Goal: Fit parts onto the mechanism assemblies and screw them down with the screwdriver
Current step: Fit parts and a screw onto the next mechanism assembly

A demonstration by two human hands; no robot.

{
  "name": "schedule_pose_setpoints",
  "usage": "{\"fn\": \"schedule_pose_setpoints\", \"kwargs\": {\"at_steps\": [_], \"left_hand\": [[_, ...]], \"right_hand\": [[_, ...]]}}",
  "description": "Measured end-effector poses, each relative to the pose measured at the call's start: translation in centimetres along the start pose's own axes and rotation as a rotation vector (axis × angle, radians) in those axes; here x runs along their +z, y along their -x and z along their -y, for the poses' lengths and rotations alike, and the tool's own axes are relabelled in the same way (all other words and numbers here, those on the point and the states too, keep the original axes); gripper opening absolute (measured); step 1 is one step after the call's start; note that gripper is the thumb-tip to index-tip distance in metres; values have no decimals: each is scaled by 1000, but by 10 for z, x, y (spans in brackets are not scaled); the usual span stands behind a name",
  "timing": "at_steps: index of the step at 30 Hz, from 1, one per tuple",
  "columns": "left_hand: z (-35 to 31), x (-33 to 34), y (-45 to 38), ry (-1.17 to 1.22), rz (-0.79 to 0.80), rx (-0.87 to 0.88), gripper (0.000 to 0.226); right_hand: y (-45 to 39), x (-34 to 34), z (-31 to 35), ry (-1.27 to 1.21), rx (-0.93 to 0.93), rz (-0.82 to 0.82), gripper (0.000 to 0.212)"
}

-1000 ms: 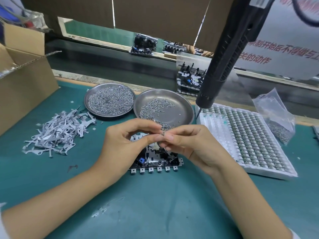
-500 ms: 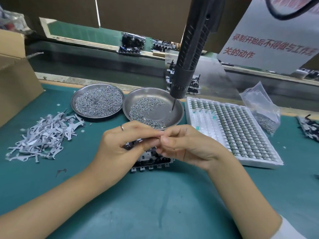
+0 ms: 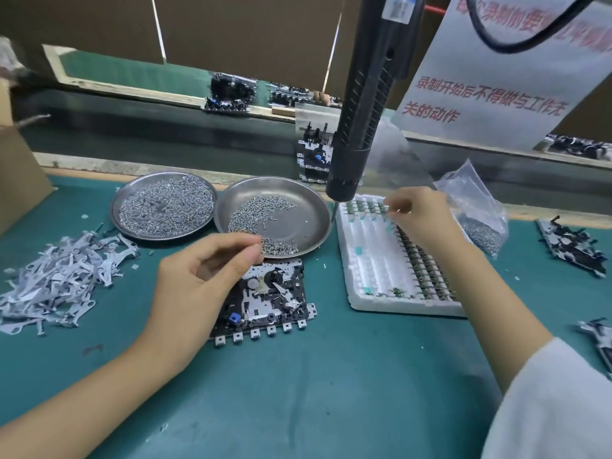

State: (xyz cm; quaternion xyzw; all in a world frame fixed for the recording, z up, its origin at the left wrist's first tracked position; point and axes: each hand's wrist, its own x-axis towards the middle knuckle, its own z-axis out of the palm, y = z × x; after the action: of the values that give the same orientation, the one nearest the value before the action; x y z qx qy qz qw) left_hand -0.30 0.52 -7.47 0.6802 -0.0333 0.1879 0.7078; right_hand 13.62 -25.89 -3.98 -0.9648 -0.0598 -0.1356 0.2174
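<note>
Two hands work apart over a green desk (image 3: pixel 298 392), one at the mechanism assembly (image 3: pixel 268 299), one at the foam tray (image 3: pixel 374 270).

Left hand (image 3: pixel 205 279) hovers over the assembly's left edge, thumb and forefinger pinched together; whether they hold anything I cannot tell. Right hand (image 3: pixel 420 217) reaches right of the assembly to the tray's far rows, fingertips pinching at a small part there. Behind the assembly sit two steel dishes of screws (image 3: pixel 275 220), and the hanging electric screwdriver (image 3: pixel 361 120) points down between dish and tray.
</note>
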Motion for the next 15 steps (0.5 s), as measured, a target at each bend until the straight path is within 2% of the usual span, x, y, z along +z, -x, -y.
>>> {"fn": "schedule_pose_setpoints", "kwargs": {"at_steps": [4, 8, 12, 15], "left_hand": [[0, 1, -1, 6, 1, -17, 16], [-1, 1, 0, 3, 6, -27, 15], [-1, 2, 1, 9, 15, -34, 18], [1, 2, 1, 23, 21, -43, 20]], "right_hand": [[-14, -1, 4, 199, -90, 124, 34], [-23, -4, 7, 273, -164, 193, 41], [-26, -3, 12, 344, -143, 243, 28], [-27, -1, 17, 392, -111, 236, 44]]}}
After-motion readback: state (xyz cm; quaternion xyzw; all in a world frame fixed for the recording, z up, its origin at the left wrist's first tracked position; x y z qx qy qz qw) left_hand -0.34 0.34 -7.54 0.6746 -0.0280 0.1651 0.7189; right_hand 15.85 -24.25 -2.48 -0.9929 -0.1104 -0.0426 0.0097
